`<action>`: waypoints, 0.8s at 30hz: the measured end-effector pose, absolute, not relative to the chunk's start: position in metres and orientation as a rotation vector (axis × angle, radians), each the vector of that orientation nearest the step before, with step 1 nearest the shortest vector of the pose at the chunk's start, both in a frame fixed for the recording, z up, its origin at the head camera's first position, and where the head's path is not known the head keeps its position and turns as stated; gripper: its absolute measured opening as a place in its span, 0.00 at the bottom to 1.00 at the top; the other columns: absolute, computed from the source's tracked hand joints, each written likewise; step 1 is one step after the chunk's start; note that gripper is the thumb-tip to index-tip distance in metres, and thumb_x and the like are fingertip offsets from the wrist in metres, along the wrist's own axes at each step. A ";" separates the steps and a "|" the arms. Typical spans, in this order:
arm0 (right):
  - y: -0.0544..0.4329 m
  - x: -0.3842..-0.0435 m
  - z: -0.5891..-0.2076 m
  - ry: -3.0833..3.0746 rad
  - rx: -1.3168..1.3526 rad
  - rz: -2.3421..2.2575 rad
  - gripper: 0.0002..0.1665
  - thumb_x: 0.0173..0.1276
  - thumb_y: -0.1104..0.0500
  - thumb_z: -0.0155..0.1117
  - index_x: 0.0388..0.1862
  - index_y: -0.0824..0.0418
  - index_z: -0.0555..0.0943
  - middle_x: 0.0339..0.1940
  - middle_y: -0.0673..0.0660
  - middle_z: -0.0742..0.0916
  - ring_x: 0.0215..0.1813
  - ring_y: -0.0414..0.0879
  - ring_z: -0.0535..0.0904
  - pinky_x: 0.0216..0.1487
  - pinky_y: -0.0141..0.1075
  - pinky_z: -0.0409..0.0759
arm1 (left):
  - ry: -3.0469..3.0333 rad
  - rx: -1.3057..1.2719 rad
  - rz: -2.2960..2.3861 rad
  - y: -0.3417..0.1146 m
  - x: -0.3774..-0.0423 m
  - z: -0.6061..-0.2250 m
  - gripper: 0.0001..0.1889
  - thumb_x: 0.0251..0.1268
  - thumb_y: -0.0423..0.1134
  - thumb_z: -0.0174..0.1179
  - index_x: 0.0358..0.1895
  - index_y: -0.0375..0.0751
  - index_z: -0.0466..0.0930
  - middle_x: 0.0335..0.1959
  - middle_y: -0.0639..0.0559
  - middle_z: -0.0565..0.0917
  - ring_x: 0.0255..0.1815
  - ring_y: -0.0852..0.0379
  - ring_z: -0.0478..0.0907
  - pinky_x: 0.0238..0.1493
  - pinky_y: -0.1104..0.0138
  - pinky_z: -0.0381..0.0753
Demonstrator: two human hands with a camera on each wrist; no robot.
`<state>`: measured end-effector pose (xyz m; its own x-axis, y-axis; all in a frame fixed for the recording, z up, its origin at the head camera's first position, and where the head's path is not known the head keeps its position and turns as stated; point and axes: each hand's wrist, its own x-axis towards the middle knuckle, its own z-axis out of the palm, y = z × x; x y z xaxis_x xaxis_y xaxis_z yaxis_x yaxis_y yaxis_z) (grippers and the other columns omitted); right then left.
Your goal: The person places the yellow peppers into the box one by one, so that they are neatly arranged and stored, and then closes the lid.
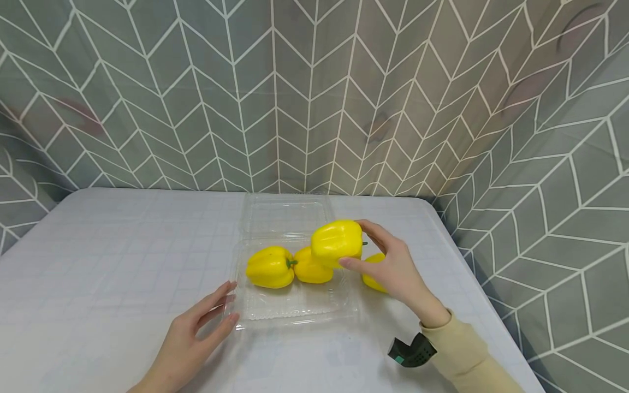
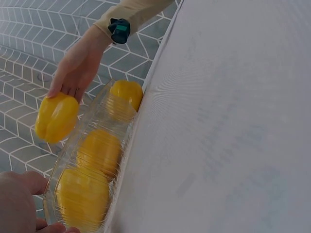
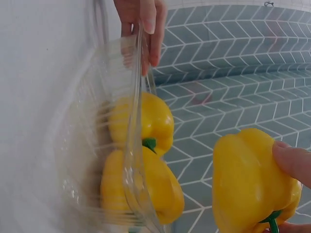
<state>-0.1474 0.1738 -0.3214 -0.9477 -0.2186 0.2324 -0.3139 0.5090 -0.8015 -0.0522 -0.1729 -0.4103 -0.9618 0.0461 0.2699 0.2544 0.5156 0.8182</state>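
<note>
My right hand (image 1: 400, 267) holds a yellow bell pepper (image 1: 337, 243) between thumb and fingers, raised over the right part of a clear plastic clamshell box (image 1: 295, 311). Its green stem points toward the palm. Inside the box, a yellow pepper (image 1: 270, 267) lies at the left, and another pepper (image 1: 313, 270) sits beside it, partly covered in the head view by the held one. My left hand (image 1: 194, 333) touches the box's left side with fairly straight fingers, thumb and fingertips apart along the rim. One more yellow pepper (image 1: 374, 273) rests on the table right of the box, half hidden behind my right hand.
The box's lid (image 1: 287, 215) lies folded back on the table, away from me. A pale cloth covers the table (image 1: 147, 245), whose right edge runs beyond my right arm. Grey curtains (image 1: 295, 98) with white zigzag lines hang behind and at the sides.
</note>
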 end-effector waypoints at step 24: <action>0.129 -0.124 -0.332 -2.695 0.463 1.563 0.46 0.52 0.45 0.82 0.69 0.43 0.73 0.71 0.45 0.76 0.77 0.49 0.65 0.77 0.58 0.63 | -2.503 -0.286 -1.423 -0.173 -0.053 -0.412 0.30 0.66 0.38 0.67 0.71 0.45 0.71 0.66 0.57 0.78 0.58 0.73 0.78 0.58 0.83 0.76</action>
<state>-0.1242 0.1286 -0.3323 -0.9567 -0.2559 0.1386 -0.2474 0.4642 -0.8505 -0.0528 -0.1729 -0.4125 -0.9501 0.0473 0.3082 0.2891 0.5043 0.8137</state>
